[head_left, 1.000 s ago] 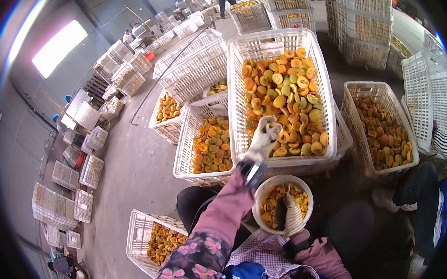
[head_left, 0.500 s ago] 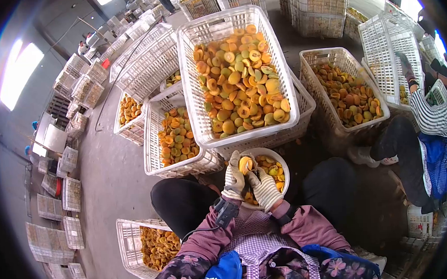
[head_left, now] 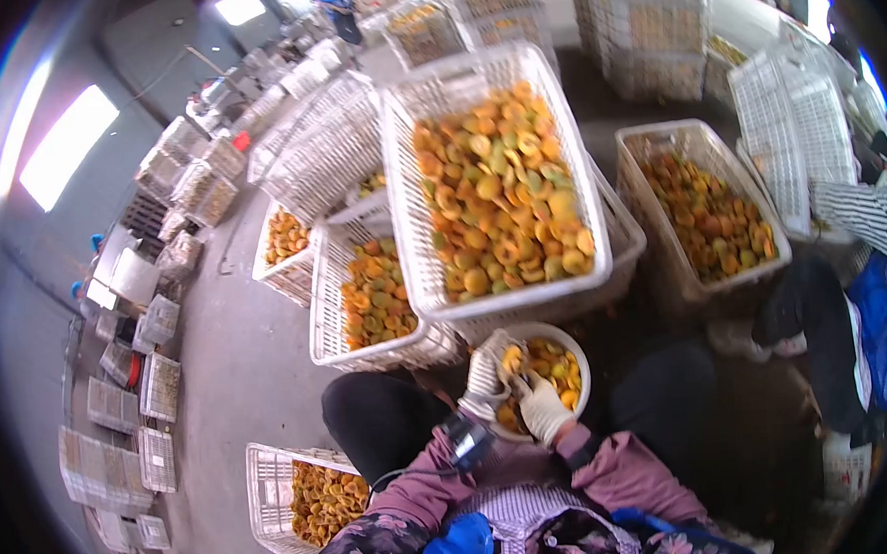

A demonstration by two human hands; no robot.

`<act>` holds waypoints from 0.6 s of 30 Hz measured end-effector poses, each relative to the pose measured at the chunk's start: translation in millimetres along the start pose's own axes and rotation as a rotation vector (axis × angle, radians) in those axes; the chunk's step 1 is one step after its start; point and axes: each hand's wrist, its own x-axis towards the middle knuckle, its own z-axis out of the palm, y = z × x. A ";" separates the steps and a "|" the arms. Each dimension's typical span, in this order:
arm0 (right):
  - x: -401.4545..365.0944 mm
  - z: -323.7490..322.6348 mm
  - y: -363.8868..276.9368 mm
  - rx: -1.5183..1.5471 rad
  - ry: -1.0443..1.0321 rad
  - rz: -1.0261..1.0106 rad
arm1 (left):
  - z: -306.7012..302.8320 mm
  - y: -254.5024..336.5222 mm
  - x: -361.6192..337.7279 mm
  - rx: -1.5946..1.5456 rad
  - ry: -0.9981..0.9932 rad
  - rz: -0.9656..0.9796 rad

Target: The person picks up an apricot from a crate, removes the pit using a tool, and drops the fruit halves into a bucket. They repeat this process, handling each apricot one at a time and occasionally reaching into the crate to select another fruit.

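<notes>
Grey concrete floor (head_left: 235,375), white plastic crates (head_left: 524,308)

Gloved left hand (head_left: 485,376) and right hand (head_left: 545,409) sit close together at lower centre, pink-sleeved forearms bent inward; grip blurred.

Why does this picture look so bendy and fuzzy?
Head view: a fisheye lens curves the big crate and blackens the corners; motion blur smears the left hand and right hand over the bowl; the window at upper left glares white.
</notes>
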 end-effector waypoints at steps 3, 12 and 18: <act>2.8 -2.2 -8.0 0.115 -0.025 0.187 | 60.7 54.6 -21.0 -0.191 0.350 -0.009; -4.3 10.1 -7.3 0.372 0.027 0.268 | 50.8 47.0 -29.4 -0.120 0.403 -0.058; -4.0 6.7 -11.0 0.284 -0.045 0.262 | 23.3 19.4 -14.9 -0.528 0.258 -0.185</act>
